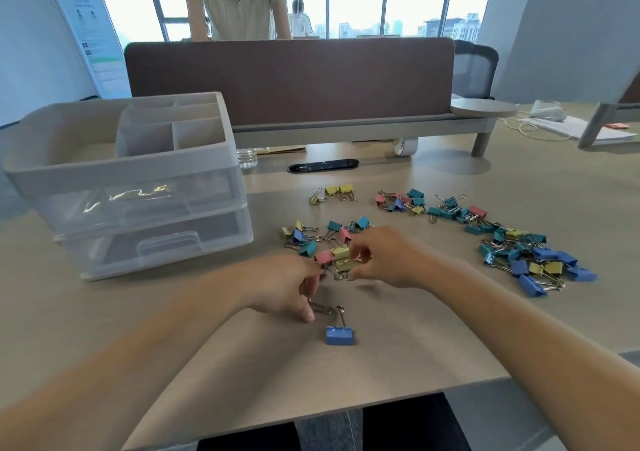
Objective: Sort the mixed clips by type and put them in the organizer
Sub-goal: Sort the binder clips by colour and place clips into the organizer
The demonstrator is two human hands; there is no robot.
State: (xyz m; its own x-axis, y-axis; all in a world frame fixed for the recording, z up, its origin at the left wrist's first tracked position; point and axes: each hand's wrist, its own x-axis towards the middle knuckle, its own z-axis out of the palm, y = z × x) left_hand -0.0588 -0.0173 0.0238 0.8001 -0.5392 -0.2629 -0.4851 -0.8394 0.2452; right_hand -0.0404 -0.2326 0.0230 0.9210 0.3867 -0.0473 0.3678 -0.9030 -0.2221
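Observation:
Coloured binder clips lie in groups on the beige table [398, 343]. My left hand [284, 286] pinches the wire handle of a clip; a blue binder clip [340, 335] sits just below its fingers. My right hand [388, 260] pinches a yellow binder clip [341, 258] in the middle cluster [311, 237], next to a pink clip [323, 256]. Three yellow clips [337, 192] lie apart further back. A large mixed pile [512, 246] spreads to the right. The translucent organizer [138, 187] with two drawers and top compartments stands at the left.
A brown desk divider [291, 80] runs across the back, with a person standing behind it. A small glass jar [247, 158], a cable slot [322, 165] and a tape roll [405, 146] sit near the divider. Papers and a white cable lie far right.

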